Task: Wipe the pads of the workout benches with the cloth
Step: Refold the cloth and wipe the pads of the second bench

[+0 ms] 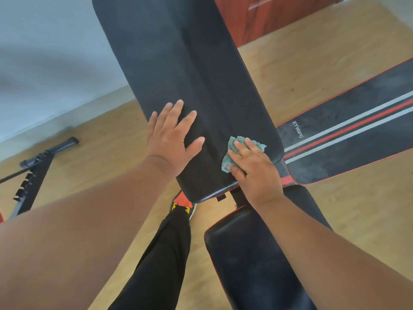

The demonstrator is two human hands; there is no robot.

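A long black back pad (178, 63) of a workout bench slopes up and away from me in the middle of the view. My left hand (173, 139) lies flat on its lower left part, fingers spread, holding nothing. My right hand (252, 168) presses a crumpled teal cloth (234, 148) onto the pad's lower right corner. Below it is the black seat pad (245, 265) of the same bench. A second bench pad (348, 135), black with red and grey stripes and white lettering, extends to the right behind the first.
Light wooden floor (100, 142) lies all around. A black metal frame with a handle (44, 157) rests on the floor at the left. My leg in black trousers (165, 253) stands left of the seat pad. A white wall is at upper left, a red object (268, 16) at the top.
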